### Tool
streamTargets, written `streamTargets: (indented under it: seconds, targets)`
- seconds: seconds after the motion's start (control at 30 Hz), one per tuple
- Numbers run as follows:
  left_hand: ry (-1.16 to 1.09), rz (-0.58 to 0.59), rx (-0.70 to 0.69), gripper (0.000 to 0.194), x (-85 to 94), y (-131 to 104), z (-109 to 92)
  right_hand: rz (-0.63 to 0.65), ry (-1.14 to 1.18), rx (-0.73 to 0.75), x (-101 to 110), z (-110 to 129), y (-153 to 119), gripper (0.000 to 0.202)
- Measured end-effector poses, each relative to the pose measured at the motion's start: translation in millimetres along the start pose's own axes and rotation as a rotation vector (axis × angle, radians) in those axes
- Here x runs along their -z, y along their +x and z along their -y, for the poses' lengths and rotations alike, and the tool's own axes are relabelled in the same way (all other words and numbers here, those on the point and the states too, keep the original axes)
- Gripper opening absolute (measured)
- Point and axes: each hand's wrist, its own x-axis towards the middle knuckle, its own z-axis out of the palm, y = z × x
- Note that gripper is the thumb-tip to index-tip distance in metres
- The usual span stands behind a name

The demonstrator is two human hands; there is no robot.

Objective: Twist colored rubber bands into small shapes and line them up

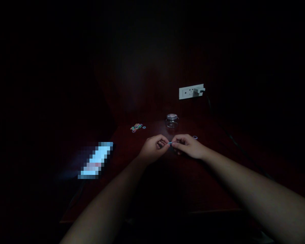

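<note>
With my left hand I pinch one end of a small blue band between thumb and fingers, and with my right hand I pinch the other end. Both grips are narrow, and the band sits between them just below the centre of the frame. My fingertips cover its ends, so I can't make out its full shape. My forearms run off the lower left and lower right of the frame.

Just above my right wrist lies a pale ring. Above my hands stands a clear jar with its lid on; the lid bears a pinkish pattern, too small and dim to read. Left of it is a loose pile of coloured bands, a blue ring just beside it.

At the left, a bright screen is blocked out in coarse squares, hiding any writing. All this is on a dark reddish tabletop, its near edge faint. On the dark wall at upper right is a white socket panel holding a plug. The outer frame sinks into blackness.
</note>
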Motion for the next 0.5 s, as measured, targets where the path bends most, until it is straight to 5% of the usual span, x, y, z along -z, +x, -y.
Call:
streamTargets:
  seconds: [0.3, 0.5]
  targets:
    - [-0.011, 0.005, 0.011, 0.014, 1.8, 0.1, 0.5, -0.011, 0.031, -0.008, -0.5, 0.3, 0.6, 0.027]
    - [-0.058, 0.103, 0.018, 0.013, 2.8, -0.8, -1.9, 0.171, 0.029, -0.049, -1.8, -3.3, 0.3, 0.029]
